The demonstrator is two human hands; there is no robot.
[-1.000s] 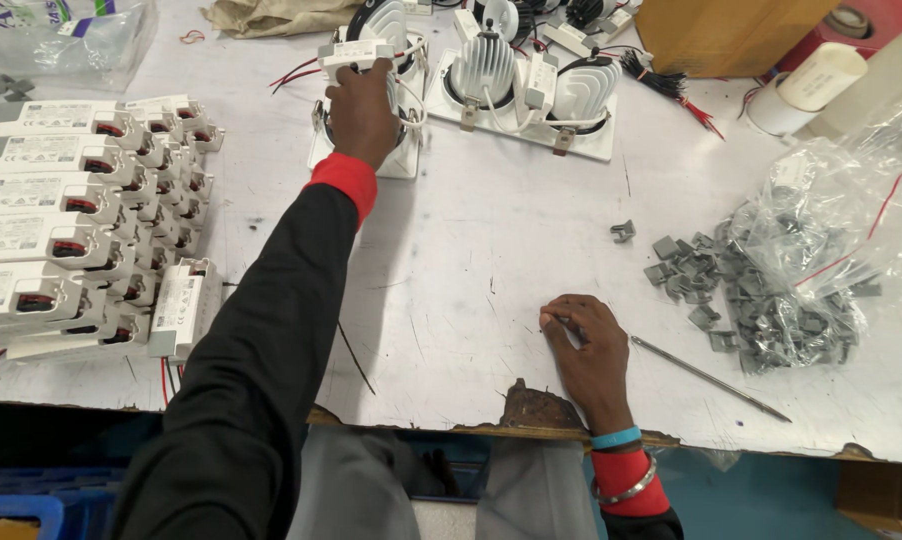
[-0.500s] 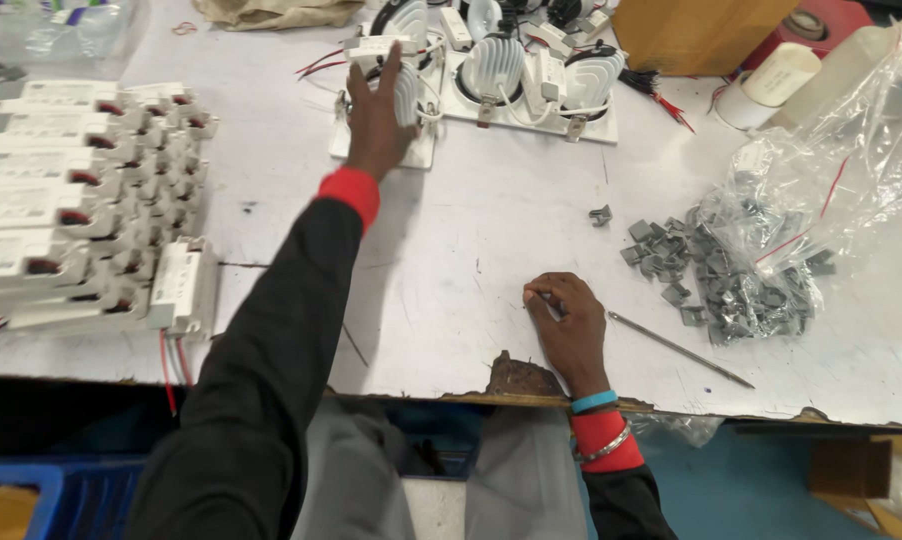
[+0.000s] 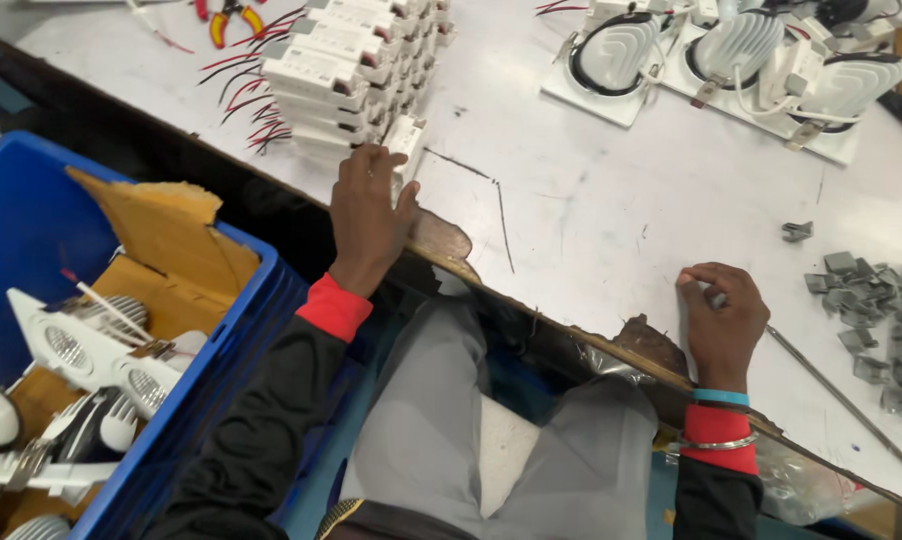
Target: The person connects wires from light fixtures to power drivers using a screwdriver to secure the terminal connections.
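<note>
Two hands: both rest on the near edge of a white worktable; the person sits with grey-trousered knees under it.
Near left: blue crate beside the left leg, lined with torn cardboard, holding white round lamp fittings.
Left hand: flat and open, palm down over the table edge, fingertips touching the nearest white driver box. Grips nothing.
Right hand: curled closed around the upper end of a thin metal rod, wrist at the table edge. The rod lies on the surface and slants away to the near right.
Table edge: chipped and worn, brown core showing in two patches, one beside each hand. The edge runs diagonally from far left to near right.
Surface: white, scuffed, with dark pen lines just right of the left hand.
Open room: bare stretch of table between the two hands and beyond them towards the middle.
Right: heap of small grey metal clips, near the right hand but apart from it; one stray clip farther off.
Far left: stack of white driver boxes with red and black wires; pliers with red and yellow handles beyond.
Far right: row of white finned lamp housings on square plates.
</note>
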